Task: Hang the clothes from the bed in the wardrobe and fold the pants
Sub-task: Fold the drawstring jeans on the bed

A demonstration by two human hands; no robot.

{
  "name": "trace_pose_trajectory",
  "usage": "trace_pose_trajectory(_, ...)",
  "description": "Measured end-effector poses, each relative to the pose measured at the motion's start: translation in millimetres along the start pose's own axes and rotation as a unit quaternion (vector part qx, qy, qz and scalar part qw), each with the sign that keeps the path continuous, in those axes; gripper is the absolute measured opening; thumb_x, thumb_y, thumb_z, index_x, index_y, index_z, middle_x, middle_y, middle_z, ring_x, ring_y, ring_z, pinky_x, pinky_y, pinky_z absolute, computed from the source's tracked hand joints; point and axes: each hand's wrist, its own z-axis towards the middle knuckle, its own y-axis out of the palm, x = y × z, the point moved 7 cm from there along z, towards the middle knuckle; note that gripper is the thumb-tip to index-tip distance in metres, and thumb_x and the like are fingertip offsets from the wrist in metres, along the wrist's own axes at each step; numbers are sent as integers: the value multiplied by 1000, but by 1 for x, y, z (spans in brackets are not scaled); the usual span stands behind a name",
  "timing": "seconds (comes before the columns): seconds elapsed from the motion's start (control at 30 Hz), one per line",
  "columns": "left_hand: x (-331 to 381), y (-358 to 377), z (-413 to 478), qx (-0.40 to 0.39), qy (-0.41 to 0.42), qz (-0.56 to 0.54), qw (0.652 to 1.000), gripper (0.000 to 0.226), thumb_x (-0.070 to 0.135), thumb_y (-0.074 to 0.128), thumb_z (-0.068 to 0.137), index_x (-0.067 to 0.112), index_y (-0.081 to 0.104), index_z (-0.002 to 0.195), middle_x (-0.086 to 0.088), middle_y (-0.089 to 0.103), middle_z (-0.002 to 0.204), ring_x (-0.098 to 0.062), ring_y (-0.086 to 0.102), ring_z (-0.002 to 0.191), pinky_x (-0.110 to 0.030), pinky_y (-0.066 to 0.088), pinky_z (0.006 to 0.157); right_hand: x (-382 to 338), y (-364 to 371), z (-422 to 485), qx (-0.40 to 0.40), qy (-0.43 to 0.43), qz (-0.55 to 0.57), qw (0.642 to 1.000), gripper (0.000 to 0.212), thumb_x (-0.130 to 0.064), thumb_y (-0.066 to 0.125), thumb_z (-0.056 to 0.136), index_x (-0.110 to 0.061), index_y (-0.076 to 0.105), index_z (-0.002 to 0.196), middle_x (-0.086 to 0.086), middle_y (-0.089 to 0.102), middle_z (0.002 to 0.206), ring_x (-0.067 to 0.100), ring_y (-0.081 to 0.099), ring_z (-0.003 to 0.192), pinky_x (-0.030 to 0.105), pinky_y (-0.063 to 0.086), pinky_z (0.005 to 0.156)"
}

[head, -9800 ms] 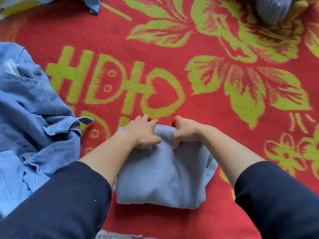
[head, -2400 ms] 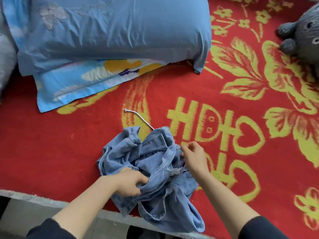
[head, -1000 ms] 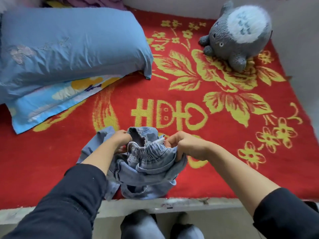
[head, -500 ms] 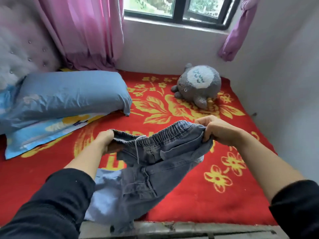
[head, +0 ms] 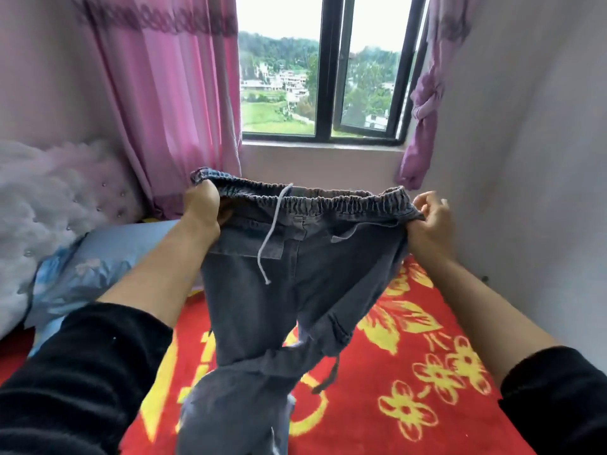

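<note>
Pants-folding step, looks like the opening-out part of it. The person is standing at the bed and holding the pants [head: 295, 274] up in the air by the waistband [head: 315, 200], between themselves and the window [head: 315, 77].

Grip: the left hand [head: 202, 208] is gripping the left end of the waistband, fingers curled round the cloth. The right hand [head: 427, 221] is pinching the right end between thumb and fingers. The elastic between them is being pulled nearly straight.

Orientation: the waistband is on top, running left to right, its left end a bit higher. The long axis is roughly vertical, with the legs hanging down toward the red blanket [head: 427, 372] and drifting to the lower left. The drawstring [head: 272, 238] is dangling down the front. The leg ends are bunching at the bottom edge of the view; cannot tell if they are touching the bed.

Next move, judging from this: the two legs are needing to go one over the other, so the hands should be bringing the waistband ends together, or laying the pants flat on the blanket first and smoothing them. The lower legs look twisted, so a shake-out is likely needed before any fold.

A blue pillow [head: 108, 254] is lying at the left.
</note>
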Motion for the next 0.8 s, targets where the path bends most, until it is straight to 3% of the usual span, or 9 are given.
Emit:
trace_pose_trajectory(0.17, 96, 34, -25, 9, 166, 82, 983, 36, 10, 38, 96, 16, 51, 129, 10, 50, 83, -2, 51, 73, -21, 56, 64, -49, -41, 31, 117, -34, -81, 989, 24, 2, 45, 78, -17, 50, 92, 8, 42, 101, 30, 44, 107, 45, 36, 94)
trace_pose_trajectory(0.23, 111, 38, -29, 16, 179, 73, 981, 37, 10, 34, 94, 25, 53, 122, 9, 52, 86, -7, 51, 78, -32, 57, 74, -57, -47, 40, 117, -50, -128, 984, 30, 5, 45, 76, -15, 51, 97, 12, 44, 107, 32, 43, 109, 42, 36, 89)
trace_pose_trajectory(0.37, 102, 43, -32, -34, 88, 89, 992, 34, 17, 27, 94, 23, 54, 114, 1, 55, 82, -16, 50, 68, -51, 51, 81, -54, -39, 51, -4, -41, -179, 983, 12, -7, 43, 88, -19, 42, 92, 16, 54, 96, 33, 50, 80, 38, 39, 69)
trace_pose_trajectory(0.47, 106, 45, -32, -57, 135, 26, 989, 40, 15, 33, 86, 17, 60, 116, -5, 66, 94, -23, 63, 79, -53, 56, 73, -50, -43, 56, 8, -27, -82, 996, 16, -14, 39, 90, -12, 55, 94, 21, 65, 88, 39, 63, 75, 39, 47, 63)
trace_pose_trajectory(0.53, 110, 43, -31, -48, 196, -55, 978, 43, 15, 39, 78, 15, 64, 113, -9, 68, 102, -28, 66, 93, -49, 58, 75, -50, -49, 54, 70, -30, 64, 995, 18, -16, 41, 82, -15, 56, 90, 12, 66, 78, 25, 67, 67, 42, 56, 64)
trace_pose_trajectory(0.6, 113, 45, -35, -53, 252, -102, 961, 34, 18, 44, 75, 16, 66, 101, -9, 68, 100, -30, 65, 98, -47, 56, 84, -53, -53, 52, 123, -57, 117, 984, 13, -11, 47, 77, -23, 49, 82, -5, 58, 73, 4, 55, 64, 36, 50, 64)
trace_pose_trajectory(0.63, 111, 48, -34, -56, 262, -98, 958, 29, 17, 45, 77, 18, 67, 96, -6, 69, 96, -29, 66, 97, -44, 56, 85, -48, -51, 56, 131, -50, 134, 981, 14, -10, 47, 77, -24, 47, 80, -6, 56, 72, 6, 52, 64, 40, 50, 62)
trace_pose_trajectory(0.73, 84, 51, -10, -37, 196, 10, 980, 27, 12, 40, 86, 24, 65, 86, 2, 68, 84, -22, 66, 80, -38, 57, 68, -19, -19, 66, 59, 60, 193, 978, 21, -20, 36, 76, -22, 56, 81, 15, 67, 80, 29, 66, 60, 42, 56, 53)
trace_pose_trajectory(0.8, 49, 51, 17, -56, 117, 83, 988, 29, 18, 38, 86, 22, 64, 97, -1, 65, 88, -22, 62, 73, -32, 53, 55, 7, 7, 70, 22, 112, 163, 980, 29, -21, 33, 75, -20, 62, 80, 18, 69, 78, 34, 68, 59, 48, 58, 54)
